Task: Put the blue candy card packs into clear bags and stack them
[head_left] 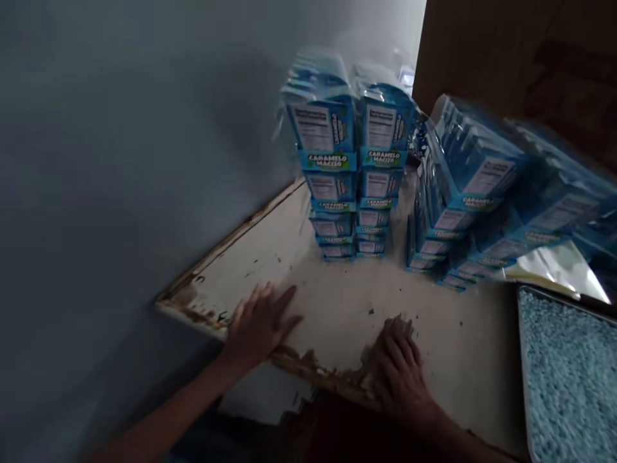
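Left hand (255, 328), loose and empty, is palm down by the tabletop's (328, 308) front-left corner; right hand (398, 360), also released, on the front edge. Free room runs from hands to two blue box stacks (330, 161) near the left edge's far end. Neighbouring stacks (475, 193) right; tray (525, 366) of blue pieces (573, 379) far right.

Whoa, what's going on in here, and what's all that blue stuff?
Somebody's left hand and right hand are down at the near edge of a worn white table, and neither is holding anything. Beyond them stand two stacks of blue packages marked "Caramelo Macizo", side by side. More blue packages are stacked to the right. Nearer, at the far right, is a tray full of little light-blue pieces.
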A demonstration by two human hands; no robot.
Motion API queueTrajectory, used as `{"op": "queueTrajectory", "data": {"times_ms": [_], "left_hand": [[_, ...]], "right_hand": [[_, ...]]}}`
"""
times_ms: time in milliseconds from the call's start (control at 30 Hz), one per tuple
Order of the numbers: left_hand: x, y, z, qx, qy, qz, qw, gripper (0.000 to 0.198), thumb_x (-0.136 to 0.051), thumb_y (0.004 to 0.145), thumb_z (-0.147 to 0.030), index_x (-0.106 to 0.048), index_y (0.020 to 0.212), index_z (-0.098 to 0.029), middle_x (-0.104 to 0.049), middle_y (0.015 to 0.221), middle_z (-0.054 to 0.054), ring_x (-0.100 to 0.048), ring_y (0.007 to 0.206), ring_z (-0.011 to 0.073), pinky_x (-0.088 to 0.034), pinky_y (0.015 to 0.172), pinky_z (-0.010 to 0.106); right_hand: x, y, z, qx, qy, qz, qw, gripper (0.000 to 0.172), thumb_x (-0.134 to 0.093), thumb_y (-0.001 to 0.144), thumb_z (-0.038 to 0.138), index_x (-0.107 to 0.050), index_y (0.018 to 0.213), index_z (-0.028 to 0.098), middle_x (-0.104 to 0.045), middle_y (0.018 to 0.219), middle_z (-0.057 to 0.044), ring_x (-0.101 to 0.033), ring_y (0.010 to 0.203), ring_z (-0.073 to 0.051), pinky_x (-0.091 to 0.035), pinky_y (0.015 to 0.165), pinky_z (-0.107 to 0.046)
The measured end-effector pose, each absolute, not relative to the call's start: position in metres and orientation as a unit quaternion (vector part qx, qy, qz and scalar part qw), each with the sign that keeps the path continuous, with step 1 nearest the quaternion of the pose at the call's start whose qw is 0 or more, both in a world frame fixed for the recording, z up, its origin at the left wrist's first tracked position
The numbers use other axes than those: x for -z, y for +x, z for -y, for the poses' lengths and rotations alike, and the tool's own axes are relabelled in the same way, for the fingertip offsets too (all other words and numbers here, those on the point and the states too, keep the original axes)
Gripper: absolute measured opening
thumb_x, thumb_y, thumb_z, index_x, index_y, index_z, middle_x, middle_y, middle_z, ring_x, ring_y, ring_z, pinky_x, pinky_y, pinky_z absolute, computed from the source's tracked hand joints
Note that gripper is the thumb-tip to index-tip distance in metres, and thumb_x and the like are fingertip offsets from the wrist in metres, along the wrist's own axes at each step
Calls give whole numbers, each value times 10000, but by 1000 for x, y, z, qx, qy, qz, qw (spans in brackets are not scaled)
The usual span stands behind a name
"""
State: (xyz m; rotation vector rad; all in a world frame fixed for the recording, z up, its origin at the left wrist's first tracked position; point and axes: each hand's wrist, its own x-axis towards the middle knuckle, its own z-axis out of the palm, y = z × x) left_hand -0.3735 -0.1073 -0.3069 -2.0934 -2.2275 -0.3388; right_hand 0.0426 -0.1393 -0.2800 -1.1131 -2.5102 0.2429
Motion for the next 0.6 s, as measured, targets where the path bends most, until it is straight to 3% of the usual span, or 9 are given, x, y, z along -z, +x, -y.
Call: {"op": "queueTrajectory", "data": {"times_ms": [67, 167, 300, 367, 467, 533, 600], "left_hand": [[306, -372, 111, 125, -676, 726, 23, 699, -444, 1015, -640, -463, 1654, -356, -352, 1756, 122, -202, 1677, 374, -185, 1343, 591], [299, -362, 114, 142, -663, 735, -16, 708, -435, 1007, -646, -535, 1615, -298, -345, 1756, 160, -183, 1680, 390, -139, 1347, 608], [274, -353, 109, 201, -565, 779, -183, 596, -490, 937, -554, -700, 1437, -308, -441, 1714, 127, -227, 1673, 358, -123, 1354, 570], [255, -357, 96, 217, -493, 801, -261, 509, -505, 890, -498, -767, 1284, -311, -580, 1605, 116, -393, 1601, 360, -251, 1323, 541], [223, -379, 52, 215, -428, 821, -310, 446, -490, 877, -521, -778, 1072, -242, -792, 1179, 156, -707, 1224, 400, -529, 1077, 525], [203, -398, 2, 228, -401, 824, -330, 468, -484, 875, -542, -752, 1040, -195, -805, 1018, 162, -749, 1058, 378, -582, 939, 476], [186, -416, -64, 257, -391, 814, -344, 544, -453, 900, -545, -726, 1125, -132, -799, 1093, 194, -735, 1104, 347, -580, 921, 425]], "right_hand": [[280, 48, 140, -121, -409, 882, 200, 587, -587, 1013, 225, -506, 1595, 229, -492, 1681, -114, -390, 1600, -315, -381, 1272, -560], [277, 49, 141, -185, -423, 845, 270, 537, -547, 1045, 260, -517, 1582, 248, -614, 1567, -120, -536, 1501, -282, -467, 1225, -516], [235, 19, 121, -336, -586, 652, 345, 439, -442, 1117, 421, -630, 1484, 270, -728, 1414, -114, -704, 1305, -258, -598, 1064, -419], [197, -4, 88, -403, -667, 512, 362, 548, -379, 1121, 552, -652, 1465, 224, -715, 1433, -146, -696, 1325, -279, -590, 1081, -441], [142, -32, 15, -416, -660, 480, 401, 699, -419, 1069, 675, -611, 1531, 188, -587, 1592, -161, -531, 1518, -284, -419, 1273, -510], [119, -45, -38, -404, -653, 494, 408, 782, -406, 1029, 755, -651, 1486, 169, -632, 1541, -167, -562, 1486, -277, -436, 1255, -523], [109, -55, -81, -389, -628, 533, 414, 815, -340, 1038, 775, -662, 1458, 156, -700, 1451, -162, -625, 1407, -254, -507, 1184, -500]]}}
